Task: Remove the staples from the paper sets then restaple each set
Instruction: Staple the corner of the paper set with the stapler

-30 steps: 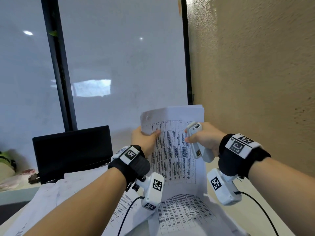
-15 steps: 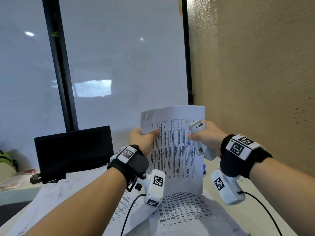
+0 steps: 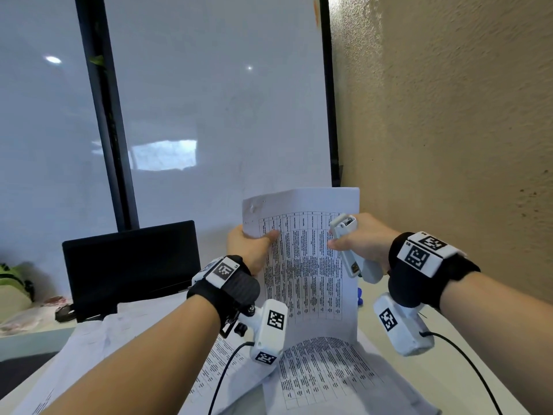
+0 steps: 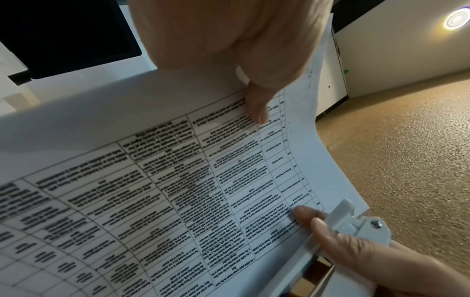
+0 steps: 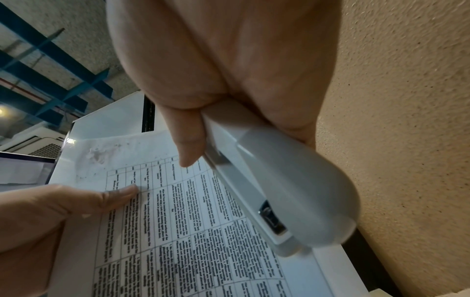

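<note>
Barely any shift since earlier: left hand [image 3: 250,250] still pinches upright paper set [image 3: 308,265], right hand [image 3: 359,244] grips stapler [image 3: 351,250] at its right edge. I'd square sheets, then staple the pitted top-left corner.

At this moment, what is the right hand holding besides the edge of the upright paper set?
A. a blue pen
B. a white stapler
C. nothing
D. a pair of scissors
B: the right hand grips a white stapler while its thumb presses the right edge of the paper set.
</note>
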Available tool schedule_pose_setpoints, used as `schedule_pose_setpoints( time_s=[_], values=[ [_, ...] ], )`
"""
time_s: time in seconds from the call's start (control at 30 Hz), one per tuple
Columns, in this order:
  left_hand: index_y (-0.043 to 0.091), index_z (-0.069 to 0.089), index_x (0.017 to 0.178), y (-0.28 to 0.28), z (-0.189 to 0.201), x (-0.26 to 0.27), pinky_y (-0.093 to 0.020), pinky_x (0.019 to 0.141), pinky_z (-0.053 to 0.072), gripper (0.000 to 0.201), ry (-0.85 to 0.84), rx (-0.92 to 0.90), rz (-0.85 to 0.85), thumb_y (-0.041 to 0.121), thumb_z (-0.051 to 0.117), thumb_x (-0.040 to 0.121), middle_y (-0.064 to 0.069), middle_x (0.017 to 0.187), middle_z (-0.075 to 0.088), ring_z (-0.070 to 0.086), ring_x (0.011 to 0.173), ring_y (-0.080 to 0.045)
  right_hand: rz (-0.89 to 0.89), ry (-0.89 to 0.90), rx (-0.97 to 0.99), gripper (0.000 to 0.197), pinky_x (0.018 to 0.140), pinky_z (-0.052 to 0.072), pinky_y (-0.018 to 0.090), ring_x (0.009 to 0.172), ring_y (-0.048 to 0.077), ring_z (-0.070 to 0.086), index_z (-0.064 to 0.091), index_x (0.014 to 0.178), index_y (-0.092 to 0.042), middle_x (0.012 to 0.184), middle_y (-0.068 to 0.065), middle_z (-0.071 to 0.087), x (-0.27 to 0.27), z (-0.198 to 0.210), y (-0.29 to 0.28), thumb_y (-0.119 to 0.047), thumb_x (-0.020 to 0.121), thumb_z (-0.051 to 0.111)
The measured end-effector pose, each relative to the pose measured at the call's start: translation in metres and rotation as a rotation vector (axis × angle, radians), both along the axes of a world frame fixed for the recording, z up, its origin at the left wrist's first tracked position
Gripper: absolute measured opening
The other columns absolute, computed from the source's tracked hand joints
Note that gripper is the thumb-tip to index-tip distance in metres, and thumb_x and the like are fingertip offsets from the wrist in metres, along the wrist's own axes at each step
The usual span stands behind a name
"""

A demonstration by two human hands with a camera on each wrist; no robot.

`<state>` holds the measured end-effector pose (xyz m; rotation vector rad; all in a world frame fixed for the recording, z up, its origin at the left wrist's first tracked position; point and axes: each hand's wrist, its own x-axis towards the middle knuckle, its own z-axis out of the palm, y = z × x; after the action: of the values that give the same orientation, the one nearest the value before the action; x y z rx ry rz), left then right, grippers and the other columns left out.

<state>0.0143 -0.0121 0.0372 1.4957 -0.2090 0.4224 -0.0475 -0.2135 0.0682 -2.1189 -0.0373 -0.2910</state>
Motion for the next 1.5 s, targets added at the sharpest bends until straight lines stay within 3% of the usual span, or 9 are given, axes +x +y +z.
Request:
schedule_pose_setpoints(
  time_s=[0.27, 0.4, 0.47, 0.57, 0.73, 0.87, 1.03, 1.23, 1.5],
  values=[
    [0.004, 0.067, 0.104, 0.005, 0.001, -0.003, -0.026, 0.078, 0.049, 0.028, 0.042, -0.024, -0.059, 0.007, 0.078, 0.078, -0.009, 0.098, 0.073, 0.067, 0.083, -0.016, -0.004, -0.009, -0.028, 0.015, 0.058, 0.039, 0.026, 0.064, 0.019, 0.049, 0.057, 0.093, -0.010, 0.077, 0.008, 0.052, 0.005, 0.001, 0.000, -0.011, 0.085, 0.070],
    [0.000, 0.069, 0.101, 0.004, 0.001, -0.001, -0.045, 0.090, 0.055, 0.030, 0.053, 0.016, -0.063, 0.013, 0.080, 0.077, -0.012, 0.097, 0.073, 0.070, 0.089, -0.026, -0.154, -0.119, 0.045, 0.021, 0.058, 0.050, 0.032, 0.084, 0.024, 0.055, 0.056, 0.100, -0.022, 0.117, 0.007, 0.037, 0.007, 0.011, 0.004, -0.019, 0.085, 0.071],
    [0.003, 0.064, 0.084, 0.004, 0.001, -0.001, -0.048, 0.084, 0.056, 0.030, 0.047, 0.045, -0.019, 0.022, 0.083, 0.074, -0.011, 0.087, 0.069, 0.066, 0.079, -0.024, -0.222, -0.289, 0.086, 0.020, 0.067, 0.055, 0.033, 0.101, 0.027, 0.051, 0.054, 0.101, -0.023, 0.125, 0.003, 0.028, 0.002, 0.027, 0.010, -0.023, 0.087, 0.069],
    [0.015, 0.042, 0.061, 0.000, 0.003, -0.003, -0.031, 0.058, 0.046, 0.044, 0.035, 0.053, -0.003, 0.026, 0.083, 0.075, -0.011, 0.066, 0.053, 0.052, 0.061, -0.020, -0.212, -0.558, 0.173, 0.037, 0.072, 0.055, 0.035, 0.096, 0.026, 0.057, 0.054, 0.113, -0.019, 0.127, 0.004, 0.038, -0.004, 0.060, 0.025, -0.035, 0.083, 0.070],
    [0.016, 0.063, 0.085, -0.006, 0.006, -0.019, -0.017, 0.052, 0.049, 0.011, -0.021, 0.081, -0.097, 0.012, 0.074, 0.084, 0.002, 0.068, 0.063, 0.065, 0.070, -0.019, -0.005, -0.662, 0.301, 0.020, 0.063, 0.049, 0.027, 0.082, 0.016, 0.060, 0.053, 0.091, -0.029, 0.097, 0.001, 0.062, -0.011, 0.081, 0.053, -0.033, 0.084, 0.071],
    [0.004, 0.067, 0.109, -0.010, 0.005, -0.022, -0.030, 0.068, 0.059, 0.024, -0.046, 0.111, -0.143, 0.007, 0.070, 0.086, -0.010, 0.093, 0.074, 0.072, 0.085, -0.026, 0.043, -0.685, 0.200, 0.032, 0.082, 0.050, 0.030, 0.092, 0.017, 0.062, 0.057, 0.106, -0.021, 0.099, -0.001, 0.065, -0.004, 0.072, 0.067, -0.039, 0.083, 0.071],
    [0.004, 0.064, 0.111, -0.013, 0.003, -0.031, -0.040, 0.074, 0.060, 0.023, -0.104, 0.131, -0.197, 0.005, 0.067, 0.088, -0.010, 0.093, 0.074, 0.073, 0.083, -0.025, 0.018, -0.789, 0.214, 0.023, 0.067, 0.046, 0.016, 0.075, 0.007, 0.059, 0.054, 0.093, -0.025, 0.082, -0.010, 0.061, -0.005, 0.072, 0.079, -0.039, 0.083, 0.071],
    [0.007, 0.059, 0.115, -0.017, 0.003, -0.044, -0.045, 0.070, 0.060, 0.028, -0.155, 0.169, -0.262, 0.004, 0.065, 0.088, -0.009, 0.095, 0.075, 0.073, 0.081, -0.027, -0.061, -0.892, 0.296, 0.021, 0.072, 0.052, 0.029, 0.071, 0.015, 0.061, 0.055, 0.075, -0.028, 0.071, -0.008, 0.061, 0.000, 0.075, 0.090, -0.038, 0.081, 0.073],
    [0.009, 0.061, 0.111, -0.014, -0.003, -0.031, -0.039, 0.074, 0.060, 0.023, -0.098, 0.194, -0.258, 0.002, 0.064, 0.089, -0.007, 0.096, 0.074, 0.072, 0.083, -0.023, -0.076, -0.890, 0.347, 0.017, 0.066, 0.046, 0.020, 0.064, 0.006, 0.057, 0.061, 0.079, -0.027, 0.068, -0.015, 0.059, 0.004, 0.079, 0.085, -0.039, 0.081, 0.073]
  ],
)
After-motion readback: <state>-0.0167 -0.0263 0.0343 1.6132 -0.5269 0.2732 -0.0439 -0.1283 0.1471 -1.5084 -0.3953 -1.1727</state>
